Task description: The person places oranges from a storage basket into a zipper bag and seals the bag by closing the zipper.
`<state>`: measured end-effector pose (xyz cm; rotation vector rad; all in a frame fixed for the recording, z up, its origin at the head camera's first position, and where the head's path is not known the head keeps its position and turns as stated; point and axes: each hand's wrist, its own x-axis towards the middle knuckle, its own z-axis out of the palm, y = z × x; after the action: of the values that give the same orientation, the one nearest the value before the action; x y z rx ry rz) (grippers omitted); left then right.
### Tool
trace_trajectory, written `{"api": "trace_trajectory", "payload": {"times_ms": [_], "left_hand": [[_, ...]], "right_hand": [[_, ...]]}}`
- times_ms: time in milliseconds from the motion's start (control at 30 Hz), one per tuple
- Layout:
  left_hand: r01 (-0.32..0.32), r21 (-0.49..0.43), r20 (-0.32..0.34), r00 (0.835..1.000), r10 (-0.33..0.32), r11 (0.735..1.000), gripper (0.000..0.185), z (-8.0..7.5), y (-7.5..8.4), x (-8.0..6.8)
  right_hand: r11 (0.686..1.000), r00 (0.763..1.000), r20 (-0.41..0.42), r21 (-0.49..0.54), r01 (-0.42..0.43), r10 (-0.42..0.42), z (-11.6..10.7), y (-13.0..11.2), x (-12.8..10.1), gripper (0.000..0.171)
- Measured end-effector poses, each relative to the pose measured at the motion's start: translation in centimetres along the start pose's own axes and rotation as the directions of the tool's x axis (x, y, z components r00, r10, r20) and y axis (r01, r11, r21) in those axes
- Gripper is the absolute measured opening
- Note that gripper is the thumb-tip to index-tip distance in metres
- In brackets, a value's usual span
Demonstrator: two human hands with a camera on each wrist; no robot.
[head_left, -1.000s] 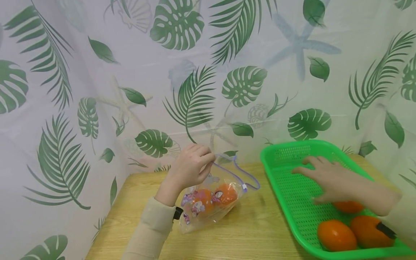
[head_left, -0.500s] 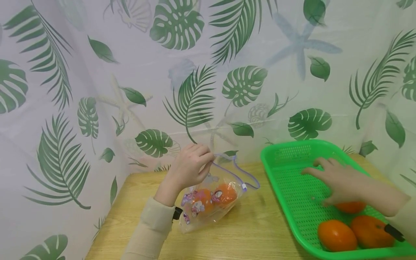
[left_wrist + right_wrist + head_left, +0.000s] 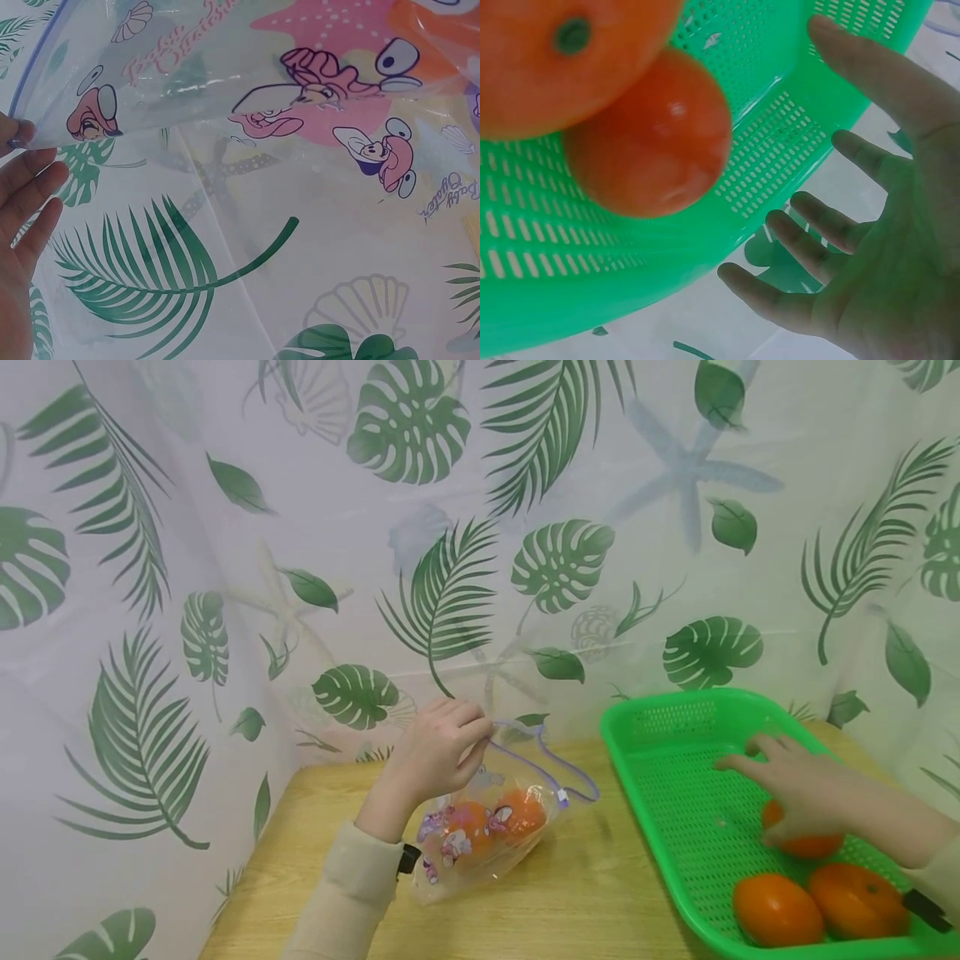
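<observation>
My left hand (image 3: pixel 435 747) pinches the upper edge of a clear slider zip bag (image 3: pixel 480 860) with a purple zip and cartoon prints. Inside the bag are orange fruits, and its mouth gapes to the right. The left wrist view shows fingertips (image 3: pixel 24 135) at the corner of the bag's purple zip. Over the green basket (image 3: pixel 652 810) my right hand (image 3: pixel 817 785) is spread, partly in front of an orange (image 3: pixel 813 845). In the right wrist view the fingers stand apart from the fruit (image 3: pixel 652 142). Two more oranges (image 3: pixel 777 910) lie at the basket's near end.
Bag and basket stand on a wooden table (image 3: pixel 585 902), with a strip of tabletop between them. A leaf-printed curtain (image 3: pixel 465 593) hangs close behind and along the left side. The basket's raised rim (image 3: pixel 660 852) surrounds the oranges.
My right hand has moved right and slightly lower over the basket, uncovering more of the orange beside it. The left hand keeps its hold on the bag.
</observation>
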<state>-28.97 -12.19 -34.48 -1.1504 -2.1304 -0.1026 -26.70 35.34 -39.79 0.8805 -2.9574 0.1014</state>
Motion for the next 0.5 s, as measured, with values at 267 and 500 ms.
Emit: {"api": "trace_trajectory", "payload": {"times_ms": [267, 500], "left_hand": [[-0.009, 0.003, -0.009, 1.000, 0.009, 1.000, 0.006, 0.1, 0.0, 0.1], [-0.010, 0.001, -0.006, 1.000, 0.010, 1.000, 0.006, 0.3, 0.1, 0.1]], "right_hand": [[1.000, 1.000, -0.001, 0.006, -0.026, 0.026, 0.5, 1.1, -0.6, 0.092], [0.999, 0.999, 0.020, 0.037, -0.039, 0.038, 1.0, 2.0, -1.1, 0.090]]}}
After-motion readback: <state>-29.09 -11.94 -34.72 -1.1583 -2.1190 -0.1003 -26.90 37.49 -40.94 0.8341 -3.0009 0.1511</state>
